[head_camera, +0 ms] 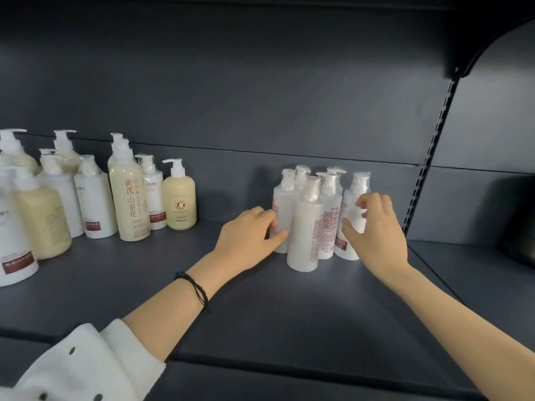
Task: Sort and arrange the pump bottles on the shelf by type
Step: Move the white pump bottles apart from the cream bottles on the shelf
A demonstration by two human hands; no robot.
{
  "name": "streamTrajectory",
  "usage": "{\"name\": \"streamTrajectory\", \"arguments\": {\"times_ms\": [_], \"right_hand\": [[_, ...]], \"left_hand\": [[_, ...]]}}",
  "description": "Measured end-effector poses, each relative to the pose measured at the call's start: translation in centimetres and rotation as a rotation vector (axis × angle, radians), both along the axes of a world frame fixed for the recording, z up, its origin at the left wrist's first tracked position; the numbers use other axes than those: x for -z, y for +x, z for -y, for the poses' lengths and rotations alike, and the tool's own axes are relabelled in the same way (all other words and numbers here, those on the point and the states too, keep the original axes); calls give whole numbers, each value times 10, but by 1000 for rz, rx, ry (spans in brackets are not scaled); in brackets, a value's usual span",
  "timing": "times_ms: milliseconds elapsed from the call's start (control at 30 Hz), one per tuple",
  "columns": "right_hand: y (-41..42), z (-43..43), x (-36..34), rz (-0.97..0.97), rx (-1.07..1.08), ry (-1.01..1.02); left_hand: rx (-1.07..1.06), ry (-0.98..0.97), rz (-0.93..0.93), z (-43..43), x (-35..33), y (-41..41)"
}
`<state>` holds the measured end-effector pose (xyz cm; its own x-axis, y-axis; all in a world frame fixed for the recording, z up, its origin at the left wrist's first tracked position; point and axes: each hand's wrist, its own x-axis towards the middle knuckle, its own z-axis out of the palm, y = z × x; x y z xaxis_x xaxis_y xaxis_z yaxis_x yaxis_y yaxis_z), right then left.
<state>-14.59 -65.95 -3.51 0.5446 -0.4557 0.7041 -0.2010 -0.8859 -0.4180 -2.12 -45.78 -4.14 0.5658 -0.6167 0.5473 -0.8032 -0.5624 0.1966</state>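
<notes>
Here, head view: a dark grey shelf (260, 299), with two bare forearms reaching in from the near edge.
Slim white bottles (305, 227): six stand upright in a tight cluster, centre-right, with clear film over their pumps.
Left grip (249, 235): thumb and fingers curl round the lower body of the leftmost bottle (279, 215).
Right grip (376, 227): fingers and thumb pinch the rightmost bottle (346, 250) at mid-body.
Larger bottles (127, 198): cream and white pump bottles stand mixed at the far left, well apart from the cluster.
Handling: probably stiff, smooth plastic, slightly slippery, weighty if full, and tall enough to topple; hold the body low, not the filmed pump.
</notes>
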Motion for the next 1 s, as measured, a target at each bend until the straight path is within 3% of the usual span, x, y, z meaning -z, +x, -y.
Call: {"name": "streamTrajectory", "arguments": {"times_ms": [133, 233, 500, 800, 1000], "right_hand": [[2, -34, -3, -229, -106, -237], [10, -59, -1, -261, -76, -377], [41, -168, -15, -403, -268, -512], [84, -311, -10, -447, -399, -516], [111, -384, 0, -444, -482, -294]], "left_hand": [[-100, 230, 245, -27, 1, 11], [-152, 311, 346, -54, 0, 15], [-212, 422, 352, -178, 1, 26], [-304, 402, 339, -332, 4, 36], [-425, 153, 273, -417, 6, 58]]}}
